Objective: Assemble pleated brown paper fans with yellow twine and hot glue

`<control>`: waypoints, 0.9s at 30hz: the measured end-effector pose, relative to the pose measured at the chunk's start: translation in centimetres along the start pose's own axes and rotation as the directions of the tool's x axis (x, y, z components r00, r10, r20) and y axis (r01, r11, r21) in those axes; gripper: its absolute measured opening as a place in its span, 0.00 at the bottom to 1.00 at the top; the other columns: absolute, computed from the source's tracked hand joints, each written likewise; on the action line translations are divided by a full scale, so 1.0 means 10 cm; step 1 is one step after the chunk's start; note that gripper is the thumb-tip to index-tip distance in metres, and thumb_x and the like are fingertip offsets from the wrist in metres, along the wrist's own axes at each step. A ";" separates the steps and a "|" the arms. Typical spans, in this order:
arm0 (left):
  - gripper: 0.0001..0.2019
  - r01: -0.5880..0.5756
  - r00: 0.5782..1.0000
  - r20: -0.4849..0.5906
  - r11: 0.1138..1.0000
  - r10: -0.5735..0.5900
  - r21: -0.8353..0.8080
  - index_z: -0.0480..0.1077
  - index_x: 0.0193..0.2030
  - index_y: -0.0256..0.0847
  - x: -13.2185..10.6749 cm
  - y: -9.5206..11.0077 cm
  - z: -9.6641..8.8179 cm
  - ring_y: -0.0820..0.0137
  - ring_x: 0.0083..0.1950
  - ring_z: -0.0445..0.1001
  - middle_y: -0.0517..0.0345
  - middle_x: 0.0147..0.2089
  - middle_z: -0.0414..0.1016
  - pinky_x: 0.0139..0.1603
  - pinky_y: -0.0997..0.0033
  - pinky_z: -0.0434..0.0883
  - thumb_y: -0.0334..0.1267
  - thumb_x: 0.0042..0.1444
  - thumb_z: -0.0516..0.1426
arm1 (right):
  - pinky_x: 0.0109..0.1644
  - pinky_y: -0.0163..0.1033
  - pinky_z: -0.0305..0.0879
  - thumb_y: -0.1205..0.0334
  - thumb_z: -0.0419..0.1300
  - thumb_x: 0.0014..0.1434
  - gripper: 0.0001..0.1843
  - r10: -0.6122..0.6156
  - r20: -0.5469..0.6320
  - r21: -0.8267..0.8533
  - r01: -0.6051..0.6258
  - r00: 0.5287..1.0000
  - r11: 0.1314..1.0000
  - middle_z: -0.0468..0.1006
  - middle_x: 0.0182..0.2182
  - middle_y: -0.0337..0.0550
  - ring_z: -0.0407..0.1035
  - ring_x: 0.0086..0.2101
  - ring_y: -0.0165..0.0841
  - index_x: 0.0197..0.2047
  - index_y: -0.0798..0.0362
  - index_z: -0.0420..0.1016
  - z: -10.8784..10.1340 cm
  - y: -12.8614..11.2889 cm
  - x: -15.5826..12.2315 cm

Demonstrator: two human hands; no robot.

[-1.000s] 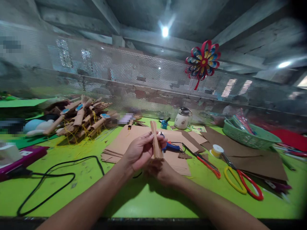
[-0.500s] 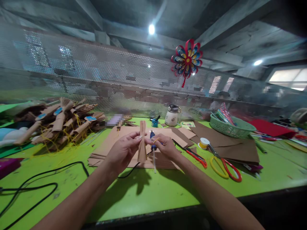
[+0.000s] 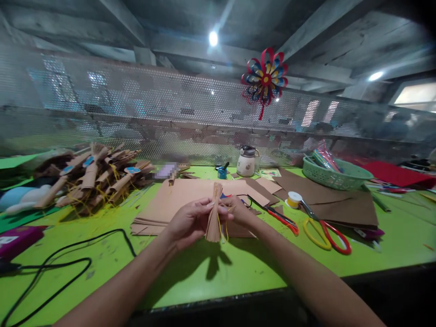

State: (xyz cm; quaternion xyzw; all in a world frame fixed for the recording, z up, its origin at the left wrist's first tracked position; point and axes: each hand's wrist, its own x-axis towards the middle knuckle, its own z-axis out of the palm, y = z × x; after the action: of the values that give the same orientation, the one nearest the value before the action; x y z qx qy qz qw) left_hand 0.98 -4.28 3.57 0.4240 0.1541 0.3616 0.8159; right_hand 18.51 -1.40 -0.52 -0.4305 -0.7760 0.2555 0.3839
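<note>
My left hand is closed on a pleated brown paper bundle, pinched at its narrow waist and standing roughly upright, its ends fanned out. Thin yellow string hangs beside the bundle's right side. Close against the same side, my right hand has its fingers pinched together at the string; its fingertips are partly hidden. Beneath and behind both hands lies a stack of light brown paper sheets on the green table. A bit of something blue shows behind the bundle, mostly covered by my right hand.
At left lies a pile of brown paper pieces with yellow strings, above a black cable. At right are scissors, a yellow thread spool, red-handled scissors and a green basket. A white jar stands behind.
The paper bundle has turned and shifted slightly right and down. My right hand has moved close against it, and yellow string now hangs beside it. The view has shifted a little.
</note>
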 end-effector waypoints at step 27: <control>0.11 -0.036 0.973 -0.231 0.996 0.015 -0.087 0.75 0.35 0.26 0.08 -0.02 -0.13 0.66 0.32 0.77 0.41 0.35 0.79 0.40 0.66 0.73 0.24 0.55 0.51 | 0.44 0.39 0.64 0.71 0.54 0.60 0.16 -0.321 0.076 -0.284 0.329 0.944 0.901 0.72 0.40 0.47 0.66 0.41 0.34 0.50 0.52 0.72 -0.18 -0.76 -0.39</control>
State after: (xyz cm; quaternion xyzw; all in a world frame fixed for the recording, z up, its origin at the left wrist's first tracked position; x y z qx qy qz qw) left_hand 0.93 -3.01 2.64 0.3439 0.2256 0.4251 0.8063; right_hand 17.73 -8.47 4.60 -0.3437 -0.8710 0.0763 0.3425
